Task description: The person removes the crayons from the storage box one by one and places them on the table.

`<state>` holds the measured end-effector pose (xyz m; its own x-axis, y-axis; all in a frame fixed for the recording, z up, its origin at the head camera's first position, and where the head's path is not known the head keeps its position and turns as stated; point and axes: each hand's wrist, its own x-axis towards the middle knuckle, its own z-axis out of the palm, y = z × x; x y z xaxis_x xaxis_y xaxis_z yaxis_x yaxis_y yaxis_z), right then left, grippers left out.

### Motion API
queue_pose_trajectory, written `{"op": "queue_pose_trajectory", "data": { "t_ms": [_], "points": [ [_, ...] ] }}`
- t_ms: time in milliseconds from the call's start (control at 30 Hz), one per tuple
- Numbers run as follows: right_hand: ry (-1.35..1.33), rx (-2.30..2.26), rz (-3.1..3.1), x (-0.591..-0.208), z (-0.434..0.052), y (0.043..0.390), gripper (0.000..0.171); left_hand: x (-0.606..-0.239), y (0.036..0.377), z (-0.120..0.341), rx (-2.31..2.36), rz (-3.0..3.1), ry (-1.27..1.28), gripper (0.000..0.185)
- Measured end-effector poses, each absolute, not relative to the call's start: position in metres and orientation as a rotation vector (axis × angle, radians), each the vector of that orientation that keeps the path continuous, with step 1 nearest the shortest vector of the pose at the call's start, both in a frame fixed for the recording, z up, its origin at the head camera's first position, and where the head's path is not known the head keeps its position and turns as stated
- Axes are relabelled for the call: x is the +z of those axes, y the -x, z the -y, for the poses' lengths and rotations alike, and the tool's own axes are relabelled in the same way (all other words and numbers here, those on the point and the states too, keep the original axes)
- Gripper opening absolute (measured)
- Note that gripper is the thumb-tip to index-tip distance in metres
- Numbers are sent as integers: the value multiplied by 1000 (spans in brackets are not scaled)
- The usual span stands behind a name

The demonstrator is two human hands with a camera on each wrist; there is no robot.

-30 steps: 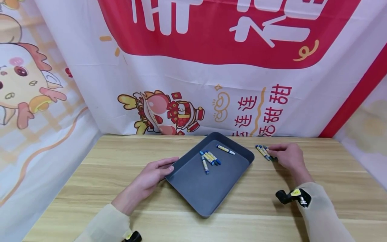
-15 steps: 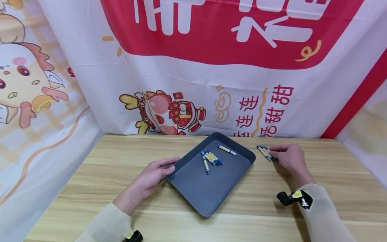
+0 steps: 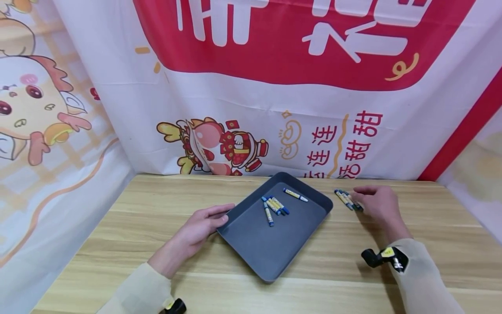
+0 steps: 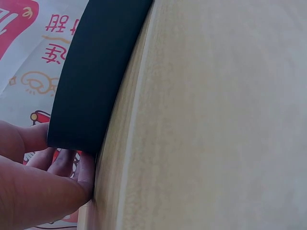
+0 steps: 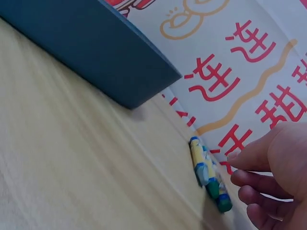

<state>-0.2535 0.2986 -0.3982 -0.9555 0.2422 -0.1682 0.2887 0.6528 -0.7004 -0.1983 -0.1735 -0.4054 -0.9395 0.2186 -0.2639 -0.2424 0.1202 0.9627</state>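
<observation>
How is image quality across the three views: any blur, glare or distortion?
Head view: evenly lit, sharp, wide-angle bending at the edges, no glare on the tray. Left wrist view: left hand soft, very close to the lens. Right wrist view: crayons slightly soft, right hand blurred at the edge.

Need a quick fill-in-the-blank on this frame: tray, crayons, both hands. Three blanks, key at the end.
1. The crayons inside the grey tray number ____.
2. The left hand touches the tray's ____ edge.
3. The right hand reaches the loose crayons lying on the ____, outside the tray.

Missing words: four; left; table
</observation>
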Motion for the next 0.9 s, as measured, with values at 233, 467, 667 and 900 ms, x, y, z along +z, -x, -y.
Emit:
{"op": "queue_pose_trajectory", "data": {
  "t_ms": [233, 467, 667, 900],
  "points": [
    [-338, -1219, -2862, -389, -293, 252, 51, -406, 199, 172, 1881, -2065, 30, 43],
    [-199, -1179, -2995, -379, -278, 254, 44, -403, 198, 172, 1883, -2060, 17, 43],
    [-201, -1236, -2963, -371, -261, 258, 41, -403, 197, 172, 1884, -2060, 22, 44],
    [-127, -1292, -2972, -364, -243, 261, 39, -404, 197, 173, 1882, -2061, 18, 44]
  ]
}}
